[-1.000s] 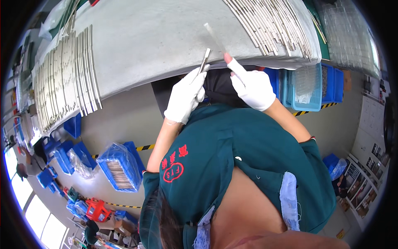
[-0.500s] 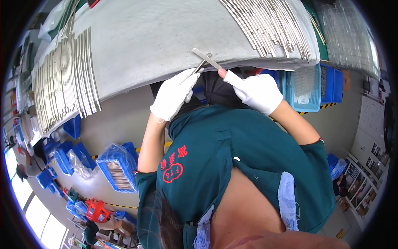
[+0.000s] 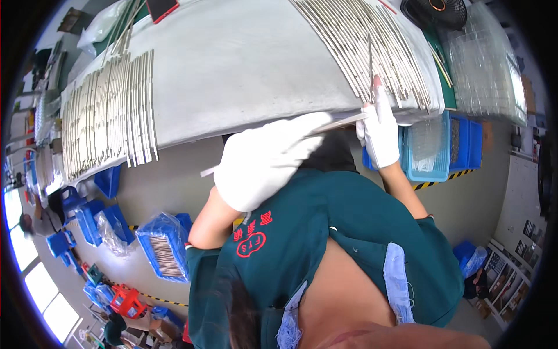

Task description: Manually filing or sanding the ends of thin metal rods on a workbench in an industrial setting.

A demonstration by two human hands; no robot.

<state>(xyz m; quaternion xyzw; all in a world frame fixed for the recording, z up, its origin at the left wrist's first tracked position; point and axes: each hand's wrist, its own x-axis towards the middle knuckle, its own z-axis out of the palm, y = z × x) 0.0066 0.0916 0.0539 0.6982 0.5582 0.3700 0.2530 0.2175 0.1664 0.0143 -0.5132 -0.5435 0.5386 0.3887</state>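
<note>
My left hand (image 3: 261, 160), in a white glove, is closed round a long thin metal strip (image 3: 340, 123). One end of that strip sticks out past the wrist side; the other reaches to my right hand. My right hand (image 3: 382, 131), in a white glove with bare fingertips showing, is at the table's front edge by the right-hand row of metal strips (image 3: 354, 52). Between its fingers stands a second, darker-looking thin metal strip (image 3: 370, 61), pointing away from me over that row. Whether the right fingers also touch the first strip's end I cannot tell.
Another row of metal strips (image 3: 107, 110) lies at the left of the grey-covered table (image 3: 232, 64). At the far right are a black fan (image 3: 435, 11) and stacked clear plastic trays (image 3: 485, 70). Blue baskets (image 3: 427, 168) stand below the right edge. A red-edged dark object (image 3: 163, 9) lies far left.
My hands have moved apart from the crossed strips. The right went right and forward to the right-hand row; the left turned across my front with its strip. The view has shifted, showing the fan.
</note>
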